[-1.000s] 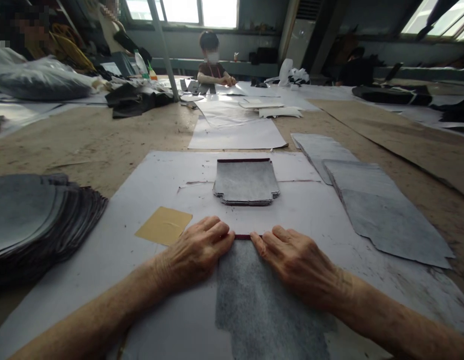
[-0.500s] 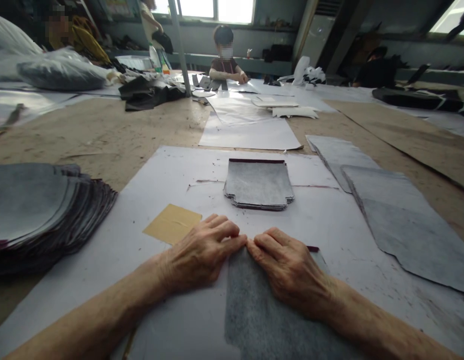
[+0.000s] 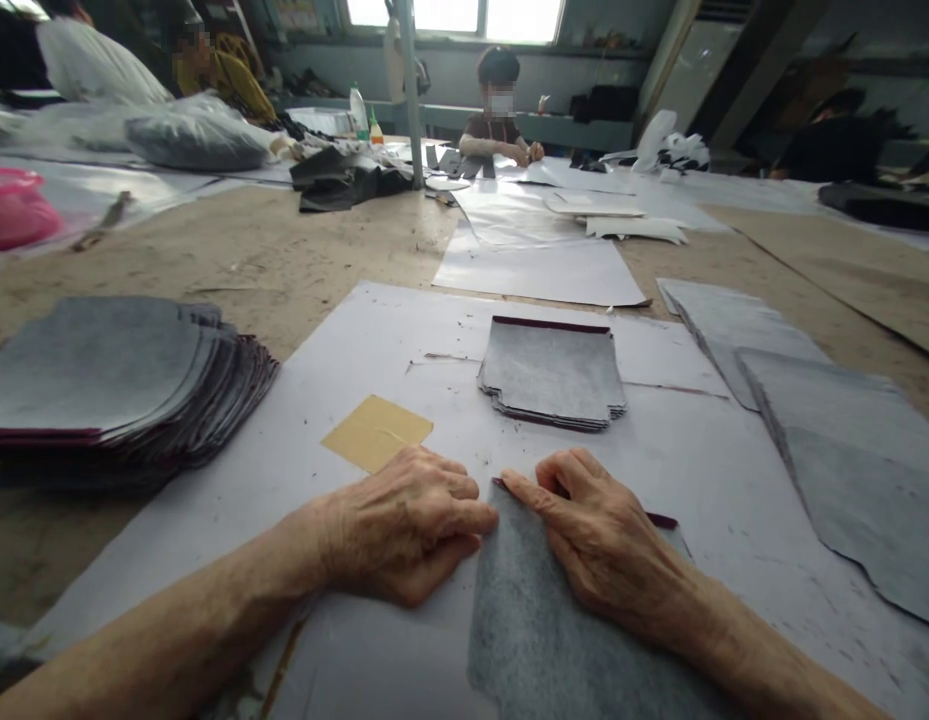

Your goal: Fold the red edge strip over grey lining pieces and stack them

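A grey-backed sheet piece with a dark maroon folded strip along its top lies in front of me. My right hand rests over it with curled fingers, the index fingertip pressing the strip at the top left corner. At the left edge, the closed thumb and index finger of my left hand meet the piece a little below that corner. Just beyond my hands sits a small stack of notched grey pieces with a maroon top edge. A tan square lies beside my left hand.
White paper covers the work area. At left stands a tall stack of curved grey pieces; at right lie larger grey pieces. Farther off are white sheets, a pole, a pink basin and a co-worker.
My left fingers have drawn back from the top corner, down the piece's left edge. The right index finger has straightened onto the corner. The view has swung left, bringing in a pink basin.
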`<state>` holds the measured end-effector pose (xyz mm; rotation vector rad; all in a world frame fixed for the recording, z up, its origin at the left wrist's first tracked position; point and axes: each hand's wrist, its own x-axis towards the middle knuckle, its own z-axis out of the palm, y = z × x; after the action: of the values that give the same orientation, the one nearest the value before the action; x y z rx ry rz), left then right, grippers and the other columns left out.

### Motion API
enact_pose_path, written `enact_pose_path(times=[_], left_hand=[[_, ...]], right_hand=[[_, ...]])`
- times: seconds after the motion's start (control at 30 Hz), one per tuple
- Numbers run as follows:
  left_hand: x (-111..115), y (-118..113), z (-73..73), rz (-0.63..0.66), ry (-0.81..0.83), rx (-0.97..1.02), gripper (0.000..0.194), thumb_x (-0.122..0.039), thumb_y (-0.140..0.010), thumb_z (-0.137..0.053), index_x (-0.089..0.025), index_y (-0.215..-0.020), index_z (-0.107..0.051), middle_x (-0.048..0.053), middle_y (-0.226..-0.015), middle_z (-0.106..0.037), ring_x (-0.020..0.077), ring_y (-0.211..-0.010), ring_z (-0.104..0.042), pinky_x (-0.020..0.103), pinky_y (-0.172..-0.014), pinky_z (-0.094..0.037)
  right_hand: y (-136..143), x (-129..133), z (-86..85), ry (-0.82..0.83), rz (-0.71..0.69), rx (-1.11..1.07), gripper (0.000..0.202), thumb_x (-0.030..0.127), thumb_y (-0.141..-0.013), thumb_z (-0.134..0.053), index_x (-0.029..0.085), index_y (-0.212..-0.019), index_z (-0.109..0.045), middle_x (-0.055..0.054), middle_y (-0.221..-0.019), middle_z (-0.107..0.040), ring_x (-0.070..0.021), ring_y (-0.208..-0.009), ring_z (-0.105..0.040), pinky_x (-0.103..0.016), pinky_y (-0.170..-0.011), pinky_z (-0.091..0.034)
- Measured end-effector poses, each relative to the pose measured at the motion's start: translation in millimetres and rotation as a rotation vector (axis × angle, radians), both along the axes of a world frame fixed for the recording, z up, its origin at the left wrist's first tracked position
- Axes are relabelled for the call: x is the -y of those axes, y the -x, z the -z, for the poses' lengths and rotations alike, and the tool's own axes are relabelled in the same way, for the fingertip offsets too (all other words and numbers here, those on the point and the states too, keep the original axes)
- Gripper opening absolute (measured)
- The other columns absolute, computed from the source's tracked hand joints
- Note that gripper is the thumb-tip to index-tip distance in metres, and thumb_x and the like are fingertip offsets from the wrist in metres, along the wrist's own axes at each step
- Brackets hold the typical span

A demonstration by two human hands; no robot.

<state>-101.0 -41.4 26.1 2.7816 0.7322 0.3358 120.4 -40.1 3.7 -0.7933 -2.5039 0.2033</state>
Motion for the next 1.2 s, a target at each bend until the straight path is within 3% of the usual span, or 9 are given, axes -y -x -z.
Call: enact_pose_path(times=[0.63,0.87,1.07,1.2], left_hand=[[0,-1,-1.3,0.003,-0.049,-0.028,0.01,-0.015,-0.078,-0.044,-0.017,-0.072,-0.051,0.001,-0.059,-0.05,0.0142,-0.056,-0.046,0.029,-0.053,-0.031],[-1,-1,-1.4,-0.007,-0.026,-0.026,0.008,-0.016,-0.077,-0.045,-0.017,-0.073,-0.052,0.0,-0.061,-0.051,0.0146,-0.059,-0.047,0.029,-0.054,-0.032],[-2,0,0.1,-0.01,0.029,0.035,0.014,-0.015,-0.076,-0.046,-0.017,-0.082,-0.058,0.001,-0.063,-0.052,0.0146,-0.061,-0.05,0.028,-0.055,-0.033],[-3,0,-3.4,-0.045,0.08,0.057,0.014,-0.017,-0.077,-0.048,-0.018,-0.083,-0.06,0.0,-0.063,-0.053,0.0141,-0.062,-0.051,0.027,-0.056,-0.035]], right_hand=[[2,0,-1.6,-0.004,0.009,0.029,0.041,0.004,-0.081,-0.037,0.015,-0.117,-0.053,-0.007,-0.08,-0.046,-0.0173,-0.075,-0.042,-0.032,-0.063,-0.046],[8,3,-8.7,-0.052,-0.011,0.164,0.036,0.005,-0.083,-0.036,0.011,-0.113,-0.054,-0.009,-0.081,-0.052,-0.0204,-0.074,-0.043,-0.036,-0.061,-0.046],[-3,1,-4.4,-0.057,0.098,-0.143,0.035,0.005,-0.084,-0.036,0.017,-0.111,-0.055,-0.006,-0.083,-0.052,-0.0152,-0.077,-0.048,-0.028,-0.064,-0.047],[-9,-3,-4.6,-0.058,0.173,-0.151,0.015,0.013,-0.086,-0.044,0.013,-0.09,-0.059,-0.007,-0.081,-0.055,-0.0181,-0.079,-0.049,-0.032,-0.069,-0.044]])
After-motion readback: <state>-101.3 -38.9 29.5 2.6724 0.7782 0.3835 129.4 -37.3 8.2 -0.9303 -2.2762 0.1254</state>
